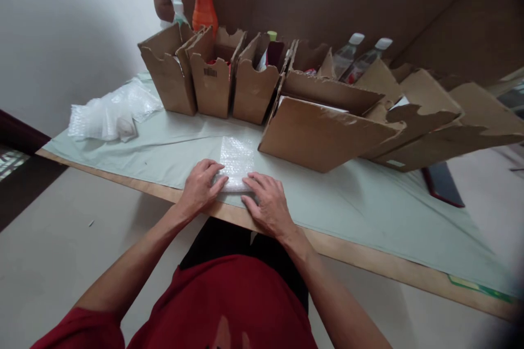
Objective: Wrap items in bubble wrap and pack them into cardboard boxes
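A sheet of clear bubble wrap [237, 156] lies on the pale green cloth at the front of the table, its near edge folded or rolled into a thicker band. My left hand [201, 182] holds the left end of that band, fingers above and thumb near the front. At the other end, my right hand [268, 202] has its fingers curled over the band, with the thumb on the near side. Whether anything is wrapped inside the band I cannot tell.
More bubble wrap [110, 112] is heaped at the left. Cardboard bins [213, 87] stand along the back, and a wider bin [327, 139] is right of the sheet. Behind them are an orange bottle [204, 5] and clear bottles [347, 54]. A person's arm [162, 4] shows at the back left.
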Demonstrator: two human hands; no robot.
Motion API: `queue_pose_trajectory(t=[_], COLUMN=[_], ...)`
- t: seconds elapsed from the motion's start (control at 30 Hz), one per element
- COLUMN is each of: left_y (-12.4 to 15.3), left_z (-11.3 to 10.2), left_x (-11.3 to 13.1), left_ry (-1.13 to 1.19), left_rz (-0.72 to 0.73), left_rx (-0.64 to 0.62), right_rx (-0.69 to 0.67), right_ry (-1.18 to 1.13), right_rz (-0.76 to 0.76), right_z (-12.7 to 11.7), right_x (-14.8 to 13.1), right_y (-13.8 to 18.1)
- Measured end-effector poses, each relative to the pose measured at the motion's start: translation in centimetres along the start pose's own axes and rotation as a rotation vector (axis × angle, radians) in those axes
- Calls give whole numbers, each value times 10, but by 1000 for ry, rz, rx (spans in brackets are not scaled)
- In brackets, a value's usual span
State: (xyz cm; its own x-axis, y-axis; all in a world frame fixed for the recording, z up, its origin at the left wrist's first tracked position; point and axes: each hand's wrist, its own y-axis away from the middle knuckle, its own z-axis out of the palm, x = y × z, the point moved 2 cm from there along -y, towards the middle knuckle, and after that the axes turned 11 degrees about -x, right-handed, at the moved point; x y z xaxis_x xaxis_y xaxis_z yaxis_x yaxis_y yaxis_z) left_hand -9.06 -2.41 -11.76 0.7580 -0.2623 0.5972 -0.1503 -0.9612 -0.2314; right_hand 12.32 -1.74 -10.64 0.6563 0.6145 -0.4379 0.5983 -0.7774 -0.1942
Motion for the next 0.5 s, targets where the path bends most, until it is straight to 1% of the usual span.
queue_pose_trajectory(t=[0.1,0.2,0.27,0.33,0.4,0.47,0.5], left_y=[13,27,31,28,21,11,7], left_z=[-3,-9,-12,-14,-12,-9,-7], left_x=[5,10,12,12,10,8,6], left_ry=[13,27,45,55,27,-24,-44], left_rz=[104,221,243,204,124,57,38], left_rx=[-2,-50,-89,-124,-135,-108,-86], right_rx=[-5,4,-26,-41,-9,53,70], right_ry=[11,-46,-105,-126,-103,-48,-14], right_rz=[14,20,24,59,112,128,109], right_z=[-1,-5,-7,-9,-9,-8,-7], right_x=[1,0,-1,-1,-1,-3,-4], right_y=[0,5,10,13,13,11,9])
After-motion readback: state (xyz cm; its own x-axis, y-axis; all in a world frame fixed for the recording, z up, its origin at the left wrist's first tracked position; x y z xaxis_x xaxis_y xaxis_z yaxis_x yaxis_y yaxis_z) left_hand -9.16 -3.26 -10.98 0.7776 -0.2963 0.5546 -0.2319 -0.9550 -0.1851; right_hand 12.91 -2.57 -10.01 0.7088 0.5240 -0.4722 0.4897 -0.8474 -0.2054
